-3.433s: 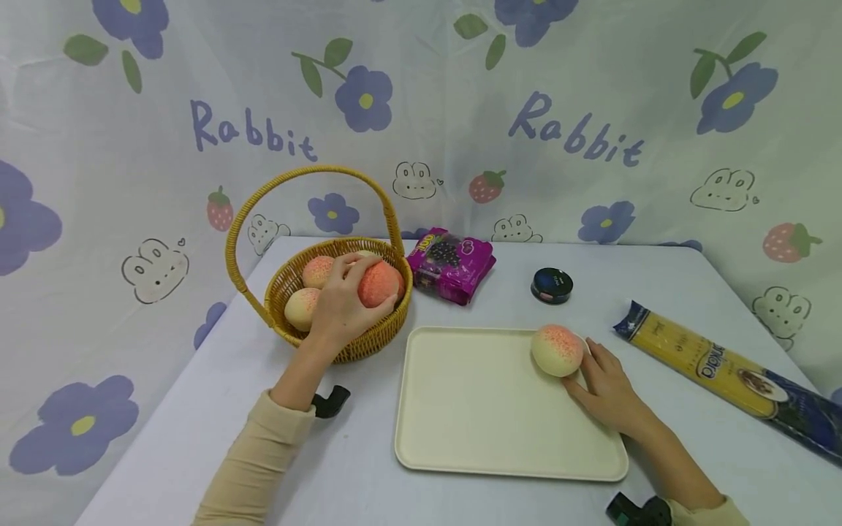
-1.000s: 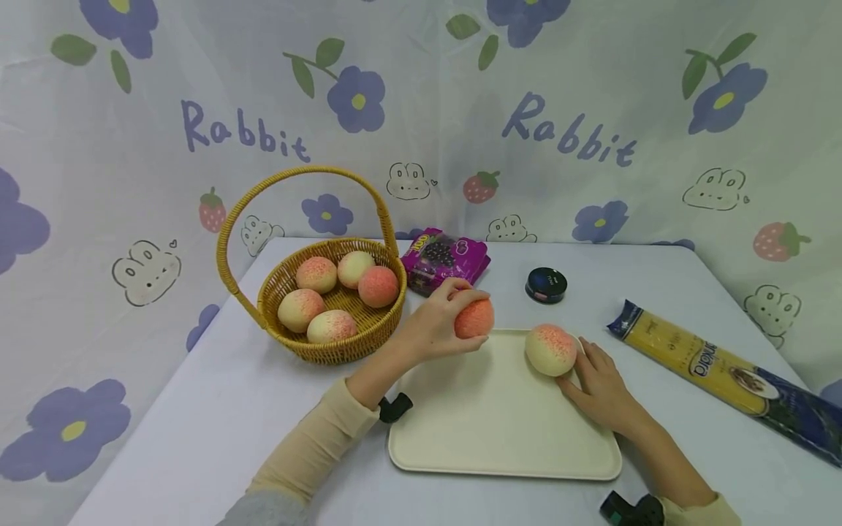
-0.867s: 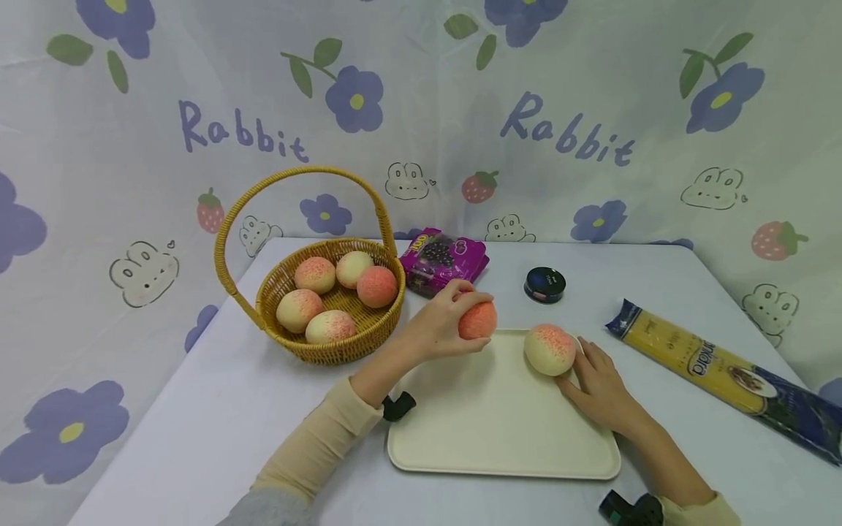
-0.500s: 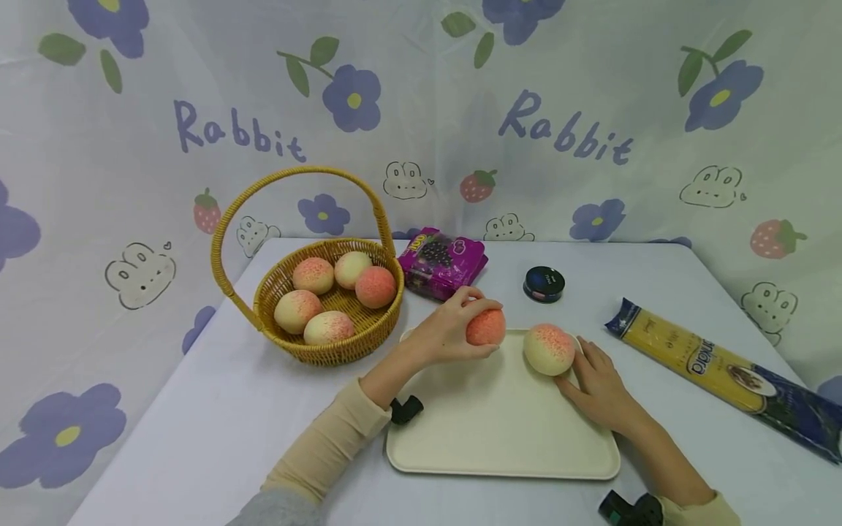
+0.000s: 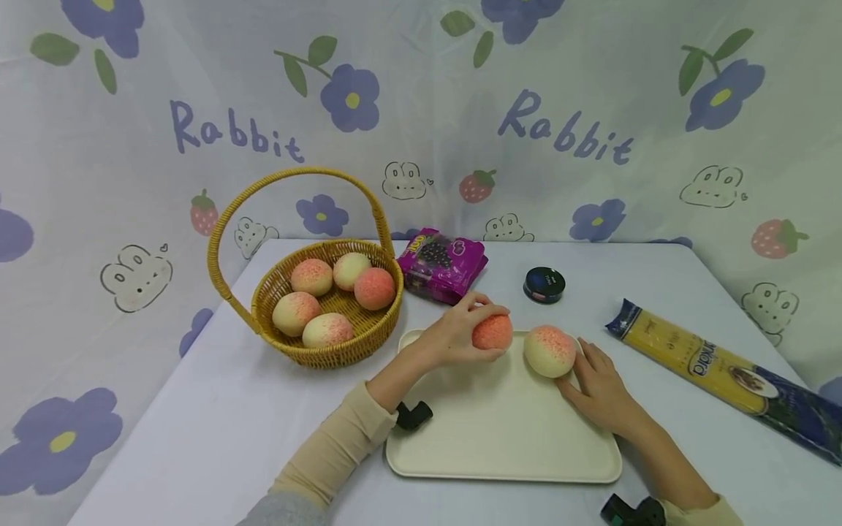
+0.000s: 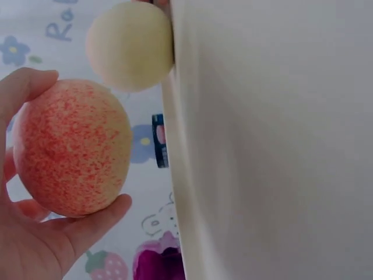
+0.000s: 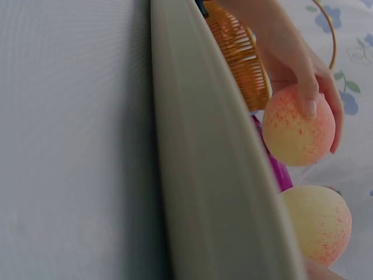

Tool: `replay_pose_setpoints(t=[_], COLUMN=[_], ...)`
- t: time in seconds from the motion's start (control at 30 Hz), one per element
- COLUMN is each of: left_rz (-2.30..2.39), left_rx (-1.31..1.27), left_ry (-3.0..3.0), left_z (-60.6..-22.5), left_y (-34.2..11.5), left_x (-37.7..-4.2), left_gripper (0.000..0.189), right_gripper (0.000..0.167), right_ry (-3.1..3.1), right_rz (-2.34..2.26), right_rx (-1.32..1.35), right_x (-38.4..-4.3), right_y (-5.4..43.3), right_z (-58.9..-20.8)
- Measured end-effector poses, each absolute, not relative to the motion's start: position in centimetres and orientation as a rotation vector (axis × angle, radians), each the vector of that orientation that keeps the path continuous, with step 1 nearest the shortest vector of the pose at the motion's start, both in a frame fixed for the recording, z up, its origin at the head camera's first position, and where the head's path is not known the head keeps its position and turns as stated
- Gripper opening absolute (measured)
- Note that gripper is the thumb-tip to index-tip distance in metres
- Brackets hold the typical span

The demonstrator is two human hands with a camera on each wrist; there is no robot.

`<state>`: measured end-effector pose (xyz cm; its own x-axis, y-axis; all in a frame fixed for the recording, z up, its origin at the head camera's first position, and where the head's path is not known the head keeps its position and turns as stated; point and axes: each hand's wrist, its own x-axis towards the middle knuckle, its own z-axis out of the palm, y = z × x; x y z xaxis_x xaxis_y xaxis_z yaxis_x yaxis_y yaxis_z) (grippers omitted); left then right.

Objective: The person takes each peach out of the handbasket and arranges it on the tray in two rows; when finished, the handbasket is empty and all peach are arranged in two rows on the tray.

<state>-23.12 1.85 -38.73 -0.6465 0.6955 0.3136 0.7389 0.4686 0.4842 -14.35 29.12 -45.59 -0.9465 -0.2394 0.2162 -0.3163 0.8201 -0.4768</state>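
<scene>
My left hand grips a pinkish-red peach with thumb and fingers curled round it. In the left wrist view this peach is mottled red, fading to cream at one side. It hangs over the far part of a cream rectangular tray. To its right, a second peach, cream with a pink top, sits at the tray's far right corner. My right hand rests at the tray's right edge with extended fingers and thumb against that peach. In the right wrist view only a sliver of this hand shows below the peach.
A wicker basket with a tall handle stands at left, holding several peaches. Behind the tray lie a purple grape-printed packet and a round dark tin. A long yellow-and-blue pasta packet lies at right on the white table.
My left hand has lifted the pinkish-red peach out of the basket and carried it right over the tray, lately slower and slightly lower. The right hand and its peach have stayed in place.
</scene>
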Motion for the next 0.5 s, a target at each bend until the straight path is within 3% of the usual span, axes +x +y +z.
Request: replay_pose_setpoints(t=[0.5], left_rz=[-0.856], left_rx=[-1.41], left_ry=[-2.737], left_z=[-40.0], left_y=[2.6], left_x=[-23.5], left_gripper=[0.061], right_gripper=[0.066], right_ry=[-2.846], right_rz=[0.792], right_rx=[0.44], right_x=[-14.4], right_y=[29.2], right_z=[-45.8])
